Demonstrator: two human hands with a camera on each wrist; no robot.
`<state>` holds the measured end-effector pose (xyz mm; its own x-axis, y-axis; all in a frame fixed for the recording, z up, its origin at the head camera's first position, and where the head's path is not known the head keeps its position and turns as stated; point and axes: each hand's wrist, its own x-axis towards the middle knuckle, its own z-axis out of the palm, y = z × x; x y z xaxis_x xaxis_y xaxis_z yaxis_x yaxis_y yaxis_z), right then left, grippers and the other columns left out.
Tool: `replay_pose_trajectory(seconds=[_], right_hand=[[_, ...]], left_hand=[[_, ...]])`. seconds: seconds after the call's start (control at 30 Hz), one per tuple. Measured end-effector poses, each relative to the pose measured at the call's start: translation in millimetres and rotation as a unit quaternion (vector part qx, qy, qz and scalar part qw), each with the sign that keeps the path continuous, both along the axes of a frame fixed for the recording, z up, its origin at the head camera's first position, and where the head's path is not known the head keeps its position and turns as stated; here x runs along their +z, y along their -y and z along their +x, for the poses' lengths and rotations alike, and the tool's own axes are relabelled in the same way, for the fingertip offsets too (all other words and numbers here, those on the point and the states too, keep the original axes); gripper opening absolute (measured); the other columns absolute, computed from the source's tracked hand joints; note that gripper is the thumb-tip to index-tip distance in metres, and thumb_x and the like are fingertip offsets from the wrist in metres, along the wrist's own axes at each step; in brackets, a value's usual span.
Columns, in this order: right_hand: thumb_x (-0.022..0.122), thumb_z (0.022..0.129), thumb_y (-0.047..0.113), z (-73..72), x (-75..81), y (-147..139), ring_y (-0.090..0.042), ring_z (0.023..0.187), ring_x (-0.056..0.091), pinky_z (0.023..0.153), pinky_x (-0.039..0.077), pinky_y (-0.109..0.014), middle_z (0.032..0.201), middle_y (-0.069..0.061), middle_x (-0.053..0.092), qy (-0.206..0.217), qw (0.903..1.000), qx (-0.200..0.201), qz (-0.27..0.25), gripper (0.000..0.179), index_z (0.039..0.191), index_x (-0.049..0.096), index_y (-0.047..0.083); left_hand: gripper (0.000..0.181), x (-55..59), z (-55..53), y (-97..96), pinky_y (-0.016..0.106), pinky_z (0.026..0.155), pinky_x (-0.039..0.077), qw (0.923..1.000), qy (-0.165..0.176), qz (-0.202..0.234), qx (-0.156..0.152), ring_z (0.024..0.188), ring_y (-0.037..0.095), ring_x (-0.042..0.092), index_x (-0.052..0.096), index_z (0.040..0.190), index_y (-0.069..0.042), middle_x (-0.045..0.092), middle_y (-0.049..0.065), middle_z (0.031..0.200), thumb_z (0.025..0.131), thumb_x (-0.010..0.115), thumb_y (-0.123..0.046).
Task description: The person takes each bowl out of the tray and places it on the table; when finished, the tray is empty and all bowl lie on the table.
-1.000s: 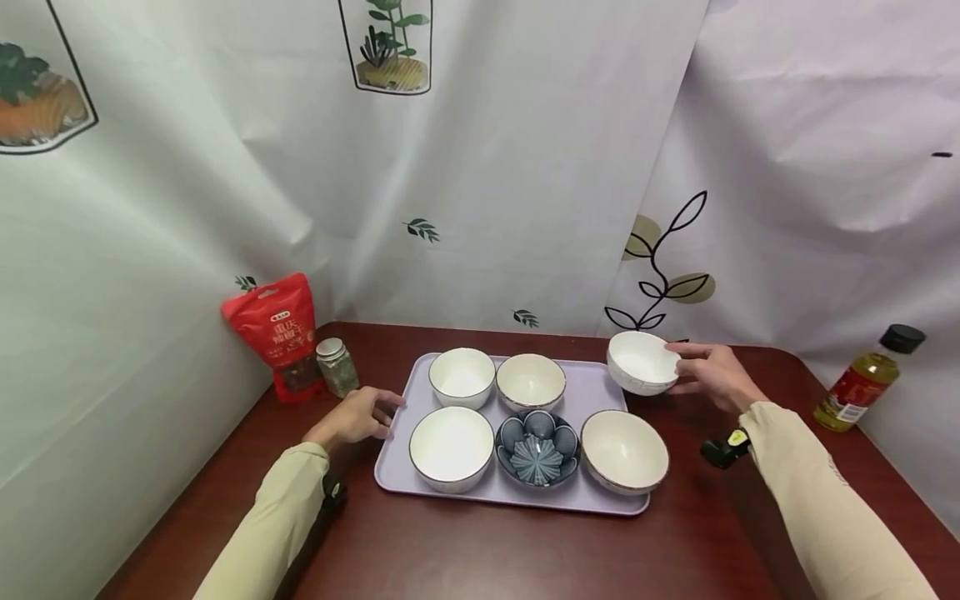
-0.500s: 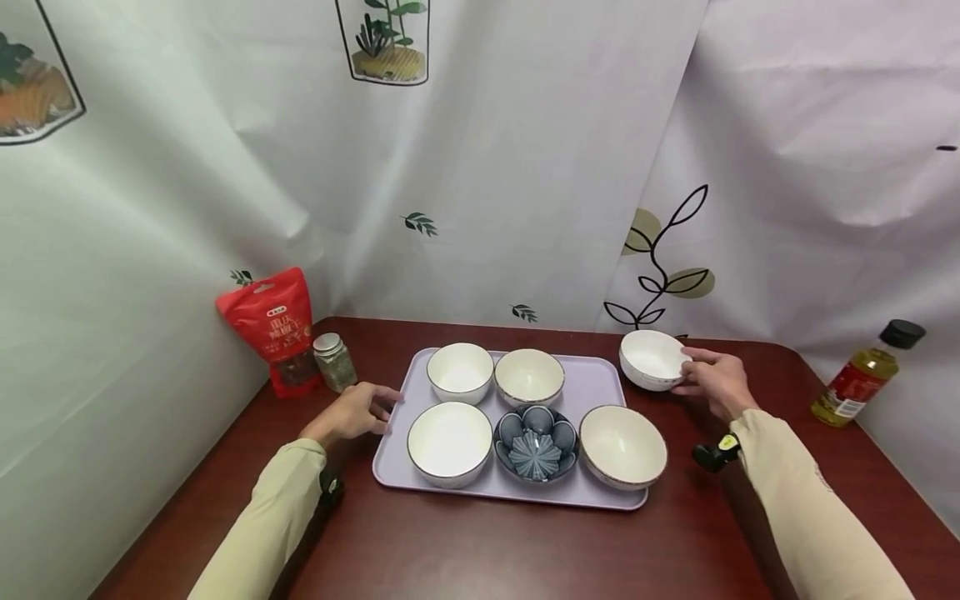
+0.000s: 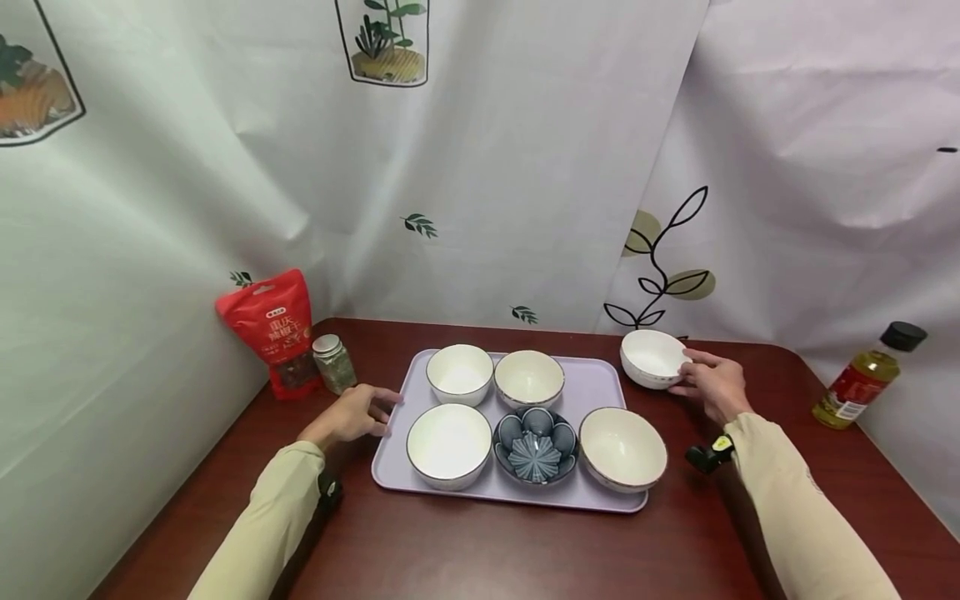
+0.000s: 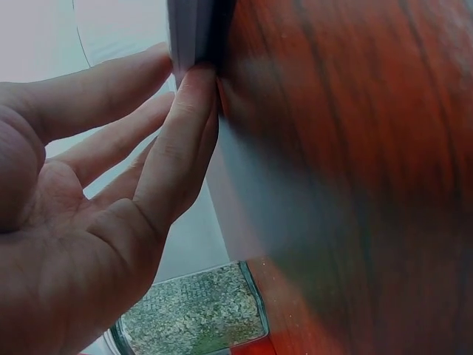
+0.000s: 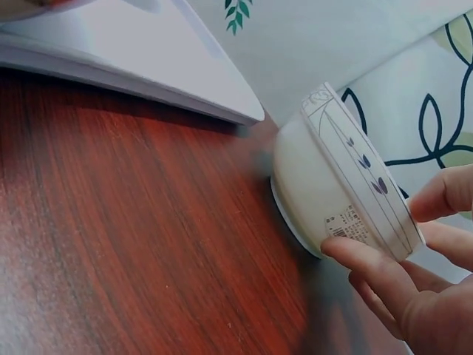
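In the head view, the left hand (image 3: 356, 414) pinches the left edge of the tray (image 3: 588, 383), which lies on the table (image 3: 517, 550). On the tray sit four pale bowls (image 3: 450, 446) and a blue bowl (image 3: 536, 446), the blue one in the near row between two of the pale ones. The right hand (image 3: 716, 385) grips the small bowl (image 3: 652, 358) by its right side; that bowl is off the tray, just beyond its far right corner. A jar (image 3: 335, 365) and a red pouch (image 3: 277, 333) stand near the left hand, and a bottle (image 3: 862, 383) is at the far right. In the left wrist view, the fingers are closed on the tray's edge, one tip beneath it; the jar shows below. In the right wrist view, the small bowl is clasped between thumb and fingers, with a label (image 5: 346, 224) on its outer wall. Whether its foot touches the table, I cannot tell.
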<state>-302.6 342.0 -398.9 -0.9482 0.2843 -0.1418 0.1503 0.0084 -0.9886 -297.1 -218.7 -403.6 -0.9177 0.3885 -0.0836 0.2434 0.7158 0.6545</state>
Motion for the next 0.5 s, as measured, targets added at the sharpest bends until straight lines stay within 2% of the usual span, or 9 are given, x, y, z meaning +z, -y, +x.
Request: replay_pose_trajectory(seconds=[0.17, 0.23, 0.3, 0.37, 0.4, 0.47, 0.5], right_hand=[[0.055, 0.090, -0.006, -0.7, -2.7, 0.7, -0.003, 0.069, 0.070, 0.068, 0.062, -0.032, 0.083, 0.016, 0.061, -0.010, 0.9997, 0.004, -0.020, 0.066, 0.152, 0.033, -0.008], [0.056, 0.092, -0.004, 0.7, -4.6, 0.5, -0.002, 0.072, 0.070, 0.071, 0.062, -0.032, 0.096, 0.008, 0.062, -0.013, 0.9997, 0.010, -0.020, 0.067, 0.153, 0.031, -0.006], [0.057, 0.094, -0.002, 3.0, -6.4, 0.3, 0.000, 0.077, 0.069, 0.076, 0.062, -0.030, 0.119, -0.009, 0.060, -0.016, 0.9994, 0.025, -0.020, 0.068, 0.155, 0.027, -0.005], [0.056, 0.097, 0.003, 6.4, -7.2, -0.1, 0.005, 0.082, 0.066, 0.082, 0.061, -0.028, 0.143, -0.024, 0.044, -0.019, 0.9986, 0.050, -0.007, 0.069, 0.157, 0.022, -0.003], [0.056, 0.099, 0.006, 8.6, -7.2, -0.3, 0.008, 0.085, 0.064, 0.085, 0.060, -0.027, 0.153, -0.027, 0.033, -0.018, 0.9977, 0.064, 0.007, 0.070, 0.158, 0.019, -0.002], [0.055, 0.101, 0.013, 14.3, -6.3, -0.4, 0.013, 0.090, 0.059, 0.089, 0.059, -0.026, 0.162, -0.030, 0.017, -0.016, 0.9946, 0.094, 0.041, 0.072, 0.160, 0.015, 0.001], [0.054, 0.102, 0.016, 17.8, -5.8, -0.2, 0.014, 0.092, 0.057, 0.091, 0.058, -0.026, 0.163, -0.032, 0.014, -0.014, 0.9924, 0.106, 0.061, 0.072, 0.160, 0.014, 0.002]], left_hand=[[0.052, -2.8, 1.6, 0.8, 0.032, 0.072, 0.060, 1.0000, 0.003, 0.004, 0.005, 0.089, 0.022, 0.071, 0.065, 0.126, 0.005, 0.069, 0.023, 0.112, 0.076, 0.077, 0.008], [0.052, -4.1, 2.0, 0.5, 0.032, 0.072, 0.060, 1.0000, 0.006, 0.005, 0.005, 0.089, 0.021, 0.071, 0.065, 0.127, 0.005, 0.070, 0.023, 0.112, 0.076, 0.077, 0.008], [0.052, -4.5, 1.8, 0.6, 0.032, 0.072, 0.060, 0.9999, 0.006, 0.007, 0.005, 0.089, 0.022, 0.071, 0.065, 0.126, 0.005, 0.069, 0.023, 0.113, 0.076, 0.077, 0.008], [0.052, -4.1, 1.5, 0.4, 0.032, 0.072, 0.060, 1.0000, 0.003, 0.007, 0.005, 0.089, 0.022, 0.071, 0.065, 0.126, 0.005, 0.069, 0.024, 0.114, 0.076, 0.077, 0.008], [0.052, -3.9, 1.2, 0.2, 0.033, 0.072, 0.060, 1.0000, 0.003, 0.007, 0.006, 0.090, 0.022, 0.071, 0.065, 0.126, 0.005, 0.069, 0.024, 0.114, 0.076, 0.077, 0.008], [0.051, -3.2, 1.1, 0.1, 0.033, 0.073, 0.060, 0.9999, 0.001, 0.007, 0.008, 0.090, 0.022, 0.071, 0.065, 0.126, 0.004, 0.069, 0.024, 0.114, 0.076, 0.077, 0.008], [0.051, -2.8, 1.1, 0.2, 0.033, 0.073, 0.060, 0.9999, 0.000, 0.007, 0.008, 0.090, 0.022, 0.071, 0.065, 0.126, 0.004, 0.069, 0.024, 0.115, 0.076, 0.077, 0.008]])
